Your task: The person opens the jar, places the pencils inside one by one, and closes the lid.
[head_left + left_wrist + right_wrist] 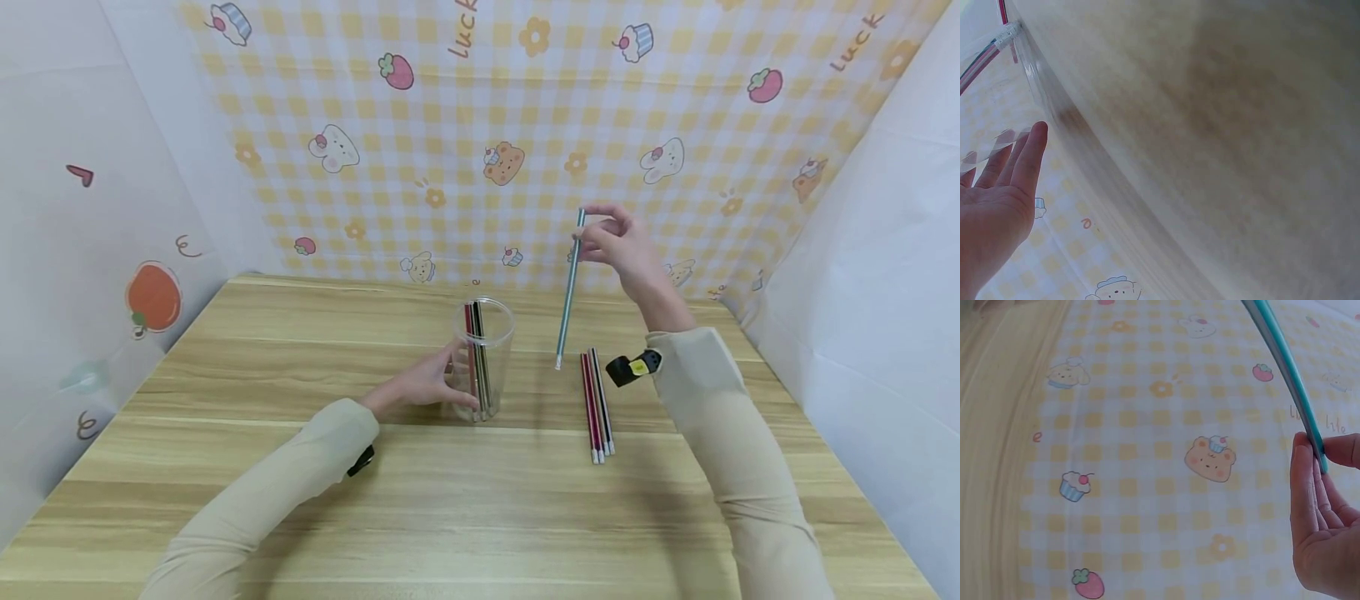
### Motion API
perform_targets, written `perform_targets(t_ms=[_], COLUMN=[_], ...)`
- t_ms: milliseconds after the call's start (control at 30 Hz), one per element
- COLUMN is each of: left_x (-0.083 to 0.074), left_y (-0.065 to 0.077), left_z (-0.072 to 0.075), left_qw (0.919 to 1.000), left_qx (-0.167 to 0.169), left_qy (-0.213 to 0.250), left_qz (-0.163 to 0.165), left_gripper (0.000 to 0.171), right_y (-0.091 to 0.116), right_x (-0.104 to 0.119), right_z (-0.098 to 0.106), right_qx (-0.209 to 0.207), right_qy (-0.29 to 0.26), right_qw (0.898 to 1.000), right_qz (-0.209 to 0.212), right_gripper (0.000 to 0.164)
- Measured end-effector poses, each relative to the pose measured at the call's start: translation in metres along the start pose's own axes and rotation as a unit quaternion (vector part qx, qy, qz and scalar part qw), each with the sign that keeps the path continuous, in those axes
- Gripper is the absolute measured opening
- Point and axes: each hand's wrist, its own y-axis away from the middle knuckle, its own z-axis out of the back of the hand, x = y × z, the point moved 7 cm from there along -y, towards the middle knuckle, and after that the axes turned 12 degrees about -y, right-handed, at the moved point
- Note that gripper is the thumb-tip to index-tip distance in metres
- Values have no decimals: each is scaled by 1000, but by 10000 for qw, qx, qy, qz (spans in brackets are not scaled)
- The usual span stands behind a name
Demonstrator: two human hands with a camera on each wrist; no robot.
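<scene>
A wood-grained table (465, 525) is backed by a yellow-checked cloth (465, 117), on which bears, rabbits, cupcakes and strawberries are printed. Both arms are covered by pale sleeves (735, 450). Between the arms a clear cup (503, 358) is stood upright on the table. The cup is grasped at its side by the left hand (427, 379), with the thumb laid across the front. The right hand (618, 246) is raised in front of the cloth, and a teal pencil (568, 296) is pinched near its top by the thumb and fingers. That pencil is held steeply, slightly tilted, above the table and to the right of the cup, which is not touched by it. Red and dark pencils (478, 362) are contained in the cup, nearly upright. Loose pencils (596, 408), red and dark, are laid side by side near the right cuff, their white ends (597, 457) turned toward the person.
</scene>
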Motion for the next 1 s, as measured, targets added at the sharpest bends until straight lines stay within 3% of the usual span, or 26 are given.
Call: perform_targets(t_ms=[300,533,833,1000], left_x=[0,-34,-35,-29], left_y=[-1,12,12,10], left_z=[0,10,11,9], left_qw=[10000,9999,10000,9999], left_qx=[-11,119,95,68], left_qy=[-18,41,23,61], left_qz=[-30,30,-5,-60], left_gripper=[104,100,100,101], right_y=[0,2,7,10], right_x=[19,37,47,45], right_z=[-9,-18,-27,-31], right_qx=[-281,-380,-470,-531], right_qy=[-160,-596,-1189,-1159], right_qw=[9993,9949,9849,9813], right_qz=[199,719,1166,1441], right_gripper=[32,30,31,31])
